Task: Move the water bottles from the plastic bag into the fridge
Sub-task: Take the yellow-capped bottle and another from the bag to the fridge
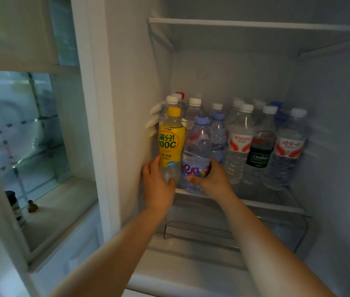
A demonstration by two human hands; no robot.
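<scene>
A: Looking into the fridge (223, 71), what's biggest in there?

B: The glass shelf (266, 202) in the middle, packed with upright bottles. Above it runs a second shelf (255, 23), and below sits a clear drawer (212, 230).

A: And the bottles?

B: Several rows of clear water bottles with white caps. At the front right stands a red-label bottle (287, 151), beside it a green-label bottle (259, 151), then another red-label one marked Wahaha (239, 144). All three stand on the shelf, close together.

A: The hands?

B: The left hand (159, 185) curls round the base of the yellow bottle (170, 142), thumb across its front; the bottle is upright at the shelf's left front corner, against the fridge wall. The right hand (210, 181) grips the purple bottle (197, 151) low down, over its label, thumb in front. That bottle stands at the shelf's front edge, touching the yellow one, with a second purple-capped bottle (218, 133) just behind.

A: Anything outside?

B: Left of the fridge, a window (19, 125), and on its sill (62, 211) a dark jar (16, 209) and a small brown object (33, 206).
</scene>
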